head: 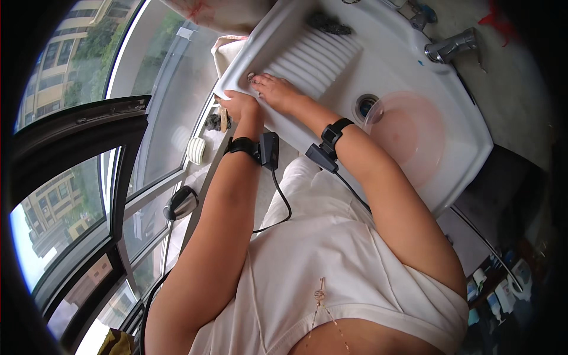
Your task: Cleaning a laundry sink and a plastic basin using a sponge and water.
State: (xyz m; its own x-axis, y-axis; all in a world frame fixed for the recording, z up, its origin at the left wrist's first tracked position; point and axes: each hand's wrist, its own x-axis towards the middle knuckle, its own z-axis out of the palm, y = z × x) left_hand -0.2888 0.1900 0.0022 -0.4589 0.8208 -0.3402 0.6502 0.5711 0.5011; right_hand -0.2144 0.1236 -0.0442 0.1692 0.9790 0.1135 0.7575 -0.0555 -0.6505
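My left hand [242,105] is at the near left corner of a white ceramic laundry sink [306,133]. Its thumb lies over the rim, while the other fingers are mostly hidden. Just inside that corner, my right hand [276,92] reaches down beside the ribbed washboard slope [310,60]. A small pale and dark thing [251,77] shows at its fingertips, too small to name; whether the fingers grip it is unclear. Below the left hand, a light wooden handle [223,120] sits beside a dark grey scrubbing pad or brush [213,122] on the ledge.
A translucent pinkish plastic basin [437,137] sits in the sink near the drain [367,104]. A dark mesh scrubber [329,24] lies atop the washboard, and a chrome faucet [452,46] stands right. An open window sash [133,133] juts in at left. Cables hang from both wrist straps.
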